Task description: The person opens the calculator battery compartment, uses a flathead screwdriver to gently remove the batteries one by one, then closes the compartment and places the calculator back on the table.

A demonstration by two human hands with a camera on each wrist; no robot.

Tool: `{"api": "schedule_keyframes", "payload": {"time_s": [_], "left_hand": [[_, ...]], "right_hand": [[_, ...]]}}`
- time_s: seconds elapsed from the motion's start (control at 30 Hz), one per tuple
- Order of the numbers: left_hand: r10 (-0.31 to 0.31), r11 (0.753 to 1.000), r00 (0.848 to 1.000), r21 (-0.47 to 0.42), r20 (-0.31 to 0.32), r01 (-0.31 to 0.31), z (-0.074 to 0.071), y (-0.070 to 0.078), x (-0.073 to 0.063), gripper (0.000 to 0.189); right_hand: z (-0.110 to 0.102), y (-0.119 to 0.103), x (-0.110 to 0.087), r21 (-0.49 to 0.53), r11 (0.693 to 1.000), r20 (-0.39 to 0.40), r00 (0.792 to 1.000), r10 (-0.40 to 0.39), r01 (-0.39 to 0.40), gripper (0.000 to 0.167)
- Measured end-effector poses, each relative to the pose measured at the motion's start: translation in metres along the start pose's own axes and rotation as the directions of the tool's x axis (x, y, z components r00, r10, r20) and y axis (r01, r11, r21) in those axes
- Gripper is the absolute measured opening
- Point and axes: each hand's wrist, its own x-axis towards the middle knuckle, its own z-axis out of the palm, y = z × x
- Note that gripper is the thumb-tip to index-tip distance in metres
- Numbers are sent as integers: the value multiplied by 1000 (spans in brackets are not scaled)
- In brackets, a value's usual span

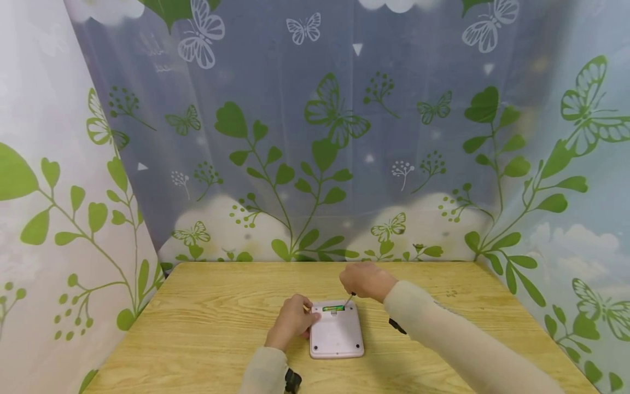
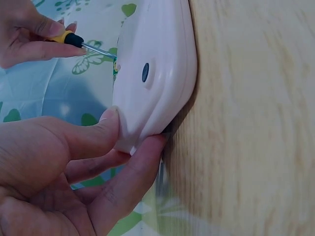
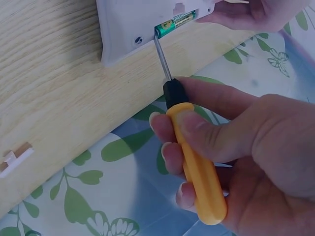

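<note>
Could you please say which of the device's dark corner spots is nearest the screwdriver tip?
The spot right of the battery in the head view; the others are farther.

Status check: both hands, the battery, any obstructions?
Right hand grips yellow-handled screwdriver, tip at end of green battery. Left hand pinches edge of pale pink device. Battery exposed, not removed. No obstruction seen.
</note>
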Motion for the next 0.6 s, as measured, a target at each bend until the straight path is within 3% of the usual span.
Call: {"api": "schedule_keyframes", "payload": {"time_s": [0.3,0.6], "left_hand": [[-9,1000,1000,6,-1,9,1,0,2,33],[-12,1000,1000,2,-2,12,2,1,-1,34]], "right_hand": [[0,-3,1,-6,1000,7,1000,16,-16,39],[3,-5,-4,-59,998,-35,999,7,-9,38]]}}
